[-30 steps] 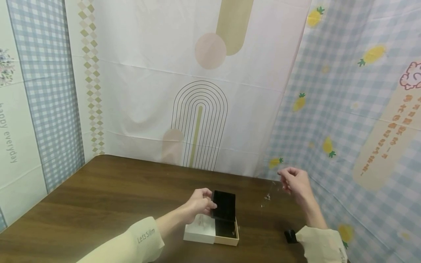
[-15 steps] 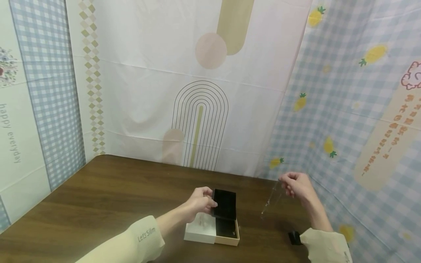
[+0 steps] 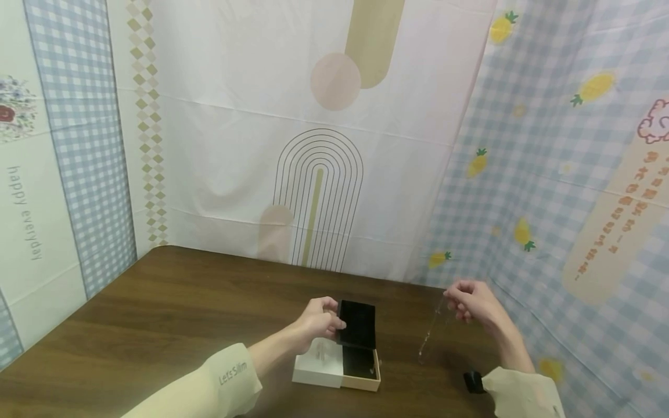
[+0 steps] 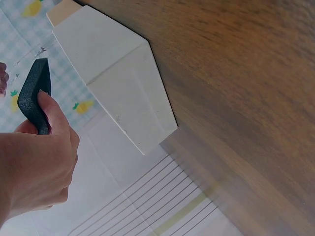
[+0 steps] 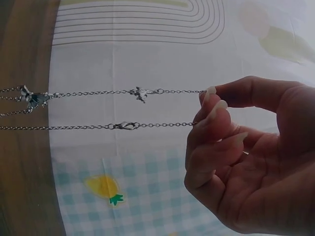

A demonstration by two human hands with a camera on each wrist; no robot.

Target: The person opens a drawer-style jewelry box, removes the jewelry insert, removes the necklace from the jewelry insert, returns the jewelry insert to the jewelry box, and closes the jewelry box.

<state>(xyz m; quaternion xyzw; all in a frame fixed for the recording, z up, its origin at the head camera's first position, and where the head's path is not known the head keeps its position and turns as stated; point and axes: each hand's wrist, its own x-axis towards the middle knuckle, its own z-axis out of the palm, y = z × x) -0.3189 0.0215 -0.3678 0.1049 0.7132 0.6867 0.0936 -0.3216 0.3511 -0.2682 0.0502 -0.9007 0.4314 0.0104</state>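
My left hand (image 3: 317, 318) grips a black foam pad (image 3: 358, 325) by its left edge, thumb on the near face. The pad is tilted above a white box (image 3: 317, 368), whose tray is partly slid out to the right, with a black lining showing. In the left wrist view, the pad (image 4: 34, 91) looks thick and soft between thumb and fingers. Farther right, my right hand (image 3: 473, 302) pinches a thin silver chain necklace (image 3: 428, 334) that hangs over the table. The right wrist view shows its lobster clasp (image 5: 126, 126) and small charms (image 5: 35, 99).
The brown wooden table (image 3: 209, 325) reaches back to a white patterned curtain (image 3: 235, 145). A checked curtain with pineapples (image 3: 470, 220) stands close behind my right hand. A small black block (image 3: 474, 382) sits by the right sleeve.
My right hand has moved slightly down and right. The necklace, swinging and bunched before, now hangs longer and lower. The black block moved along with the right sleeve. Left hand and pad barely shifted.
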